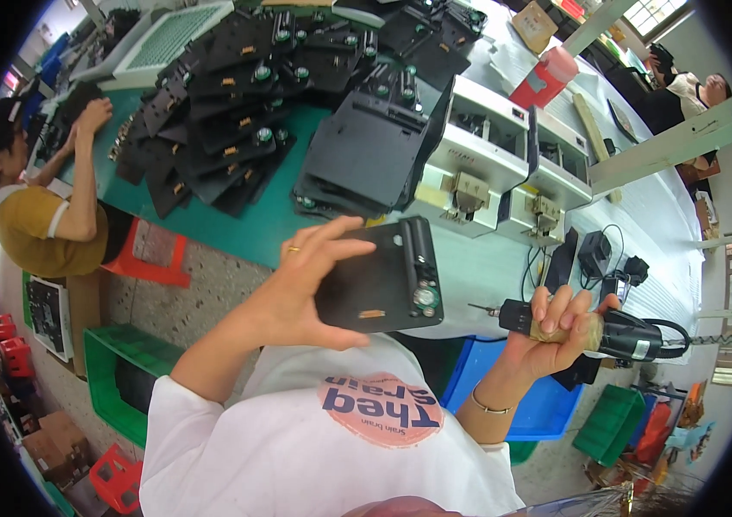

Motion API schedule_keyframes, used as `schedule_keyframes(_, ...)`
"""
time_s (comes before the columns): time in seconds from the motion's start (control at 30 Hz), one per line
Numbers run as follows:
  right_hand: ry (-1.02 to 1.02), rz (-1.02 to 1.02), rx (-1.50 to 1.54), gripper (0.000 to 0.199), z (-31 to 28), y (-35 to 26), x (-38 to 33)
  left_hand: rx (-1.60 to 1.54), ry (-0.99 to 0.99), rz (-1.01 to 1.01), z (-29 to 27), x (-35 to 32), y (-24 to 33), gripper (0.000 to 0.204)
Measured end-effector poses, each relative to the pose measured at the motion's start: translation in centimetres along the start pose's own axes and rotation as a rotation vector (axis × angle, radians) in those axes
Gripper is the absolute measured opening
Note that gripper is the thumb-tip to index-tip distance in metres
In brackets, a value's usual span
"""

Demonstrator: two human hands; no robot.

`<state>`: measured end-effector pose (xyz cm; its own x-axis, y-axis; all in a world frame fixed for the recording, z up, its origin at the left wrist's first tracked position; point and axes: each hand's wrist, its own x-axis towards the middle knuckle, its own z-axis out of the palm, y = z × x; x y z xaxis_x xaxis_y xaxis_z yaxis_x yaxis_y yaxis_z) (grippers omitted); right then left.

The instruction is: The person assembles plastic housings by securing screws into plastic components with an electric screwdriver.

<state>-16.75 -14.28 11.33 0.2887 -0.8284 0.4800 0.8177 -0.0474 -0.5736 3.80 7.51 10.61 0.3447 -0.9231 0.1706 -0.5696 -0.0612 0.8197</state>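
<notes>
Left hand (pixel 301 289) grasps flat black plastic panel (pixel 379 276) by its left edge, fingers spread over the top, face tilted toward the bit, presumably to present its metal fittings. Right hand (pixel 556 332) clenched round black electric screwdriver (pixel 594 332), bit tip just right of panel, not touching. Beyond panel: pile of similar black panels (pixel 237 103) on green-topped counter (pixel 245 228); two white boxy machines (pixel 504 164) beside it.

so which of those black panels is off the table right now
The black panel gripped in the left hand, raised near the chest. The other black panels lie piled on the green table.
</notes>
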Motion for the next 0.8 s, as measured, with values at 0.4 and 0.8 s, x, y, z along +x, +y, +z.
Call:
schedule_keyframes(0.4, 0.005, 0.139, -0.077, 0.05, -0.2, 2.2, -1.3, -0.908, 0.371, -0.069, -5.8, 5.9, -0.7, 0.088)
schedule_keyframes(0.8, 0.108, 0.112, -0.191, 0.052, -1.6, 1.7, -2.2, 0.406, 0.535, -0.136, -3.2, 11.3, -1.9, 0.087)
